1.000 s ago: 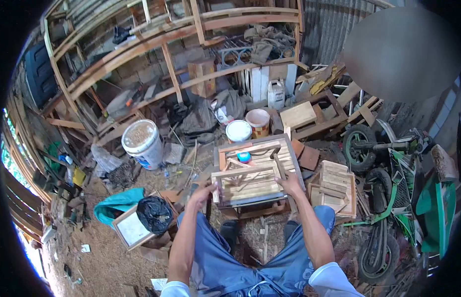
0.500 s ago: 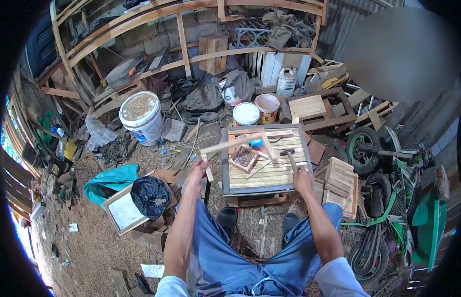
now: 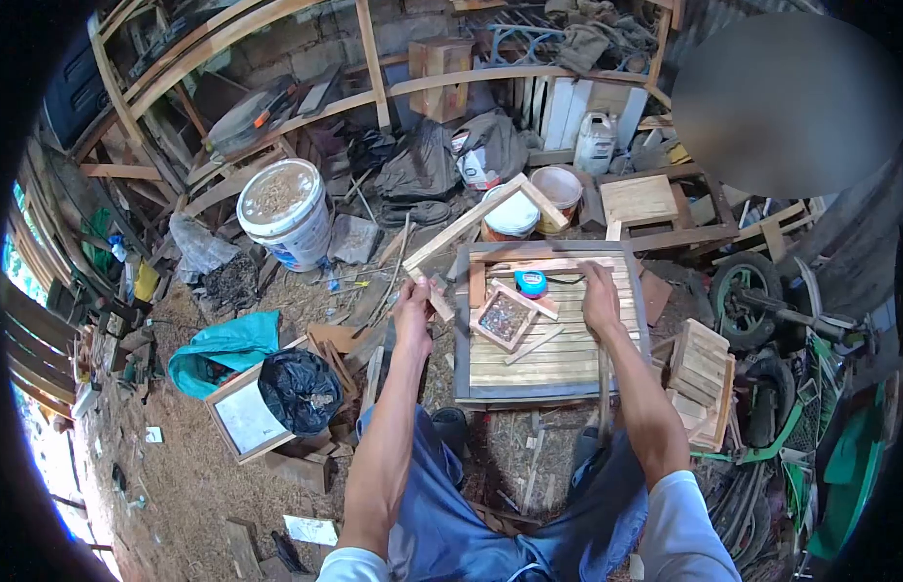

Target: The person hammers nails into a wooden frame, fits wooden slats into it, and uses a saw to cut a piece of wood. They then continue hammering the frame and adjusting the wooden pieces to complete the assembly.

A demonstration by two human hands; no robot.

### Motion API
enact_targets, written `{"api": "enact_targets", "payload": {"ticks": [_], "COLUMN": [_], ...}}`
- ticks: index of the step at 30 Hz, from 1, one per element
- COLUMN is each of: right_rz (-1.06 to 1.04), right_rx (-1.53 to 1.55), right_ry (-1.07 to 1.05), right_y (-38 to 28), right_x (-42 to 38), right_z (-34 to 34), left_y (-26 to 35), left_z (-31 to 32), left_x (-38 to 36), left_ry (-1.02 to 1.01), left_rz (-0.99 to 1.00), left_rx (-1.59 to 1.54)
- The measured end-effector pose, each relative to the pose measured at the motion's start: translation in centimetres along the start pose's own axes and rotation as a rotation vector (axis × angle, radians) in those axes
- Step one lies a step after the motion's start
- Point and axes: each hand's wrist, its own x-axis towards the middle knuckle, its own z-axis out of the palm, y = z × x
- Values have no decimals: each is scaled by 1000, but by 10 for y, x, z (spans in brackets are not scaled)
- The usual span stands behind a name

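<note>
My left hand (image 3: 412, 315) is closed around the lower end of a three-sided frame of pale wooden strips (image 3: 471, 221), raised over the left side of the slatted tabletop (image 3: 558, 367). On the right of that top, my right hand (image 3: 601, 299) is at the hammer (image 3: 605, 383), close to its head; its handle runs down past the front edge, and the fingers are partly hidden. A small wooden box of nails (image 3: 505, 318) sits between my hands, near a blue tape measure (image 3: 531, 282). A loose thin stick (image 3: 534, 344) lies in front of the box.
White buckets (image 3: 284, 218) stand beyond the table. A crate with a black plastic bag (image 3: 298, 390) is on my left. To my right are stacked wooden pieces (image 3: 699, 364) and a green motorbike (image 3: 796, 412). Wood shavings and scraps cover the ground.
The wooden frame has risen and tilted in my left hand. My right hand has moved forward over the table and is now nearer the hammer's head. The view has shifted slightly.
</note>
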Motion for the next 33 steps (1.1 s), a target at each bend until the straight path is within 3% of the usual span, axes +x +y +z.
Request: {"api": "enact_targets", "payload": {"ticks": [3,6,7,10,13,16,21,24,25,28,31,33], "right_rz": [-69,39,-8,-18,-92,-91,107,287,258,621,707,614], "right_rx": [-230,-320,-365,-429,-450,-538,-445,258,505,1115,1210,1158], "right_ry": [-5,-218,-153,-238,6,46,245,186,84,8,-59,-147], "right_y": [5,6,8,6,5,-7,-18,18,-2,-41,-75,-74], "right_x": [21,27,27,34,30,30,9,-13,-29,-67,-107,-114], "right_z": [25,38,39,24,12,-21,-66,-64,-86,-106,-113,-106], "left_y": [4,9,9,9,13,10,11,4,1,-1,4,-10], "left_z": [9,5,2,0,0,4,16,21,22,29,39,41], "left_x": [0,1,3,2,-2,-7,-27,-41,-47,-64,-89,-106], "left_ry": [-3,-25,-42,-68,-66,-92,-158,-177,-187,-208,-240,-271], "left_rz": [11,27,26,33,32,41,68,52,43,16,2,-14], "left_rx": [-22,-47,-45,-94,-102,-167,-233,-276,-290,-279,-239,-226]}}
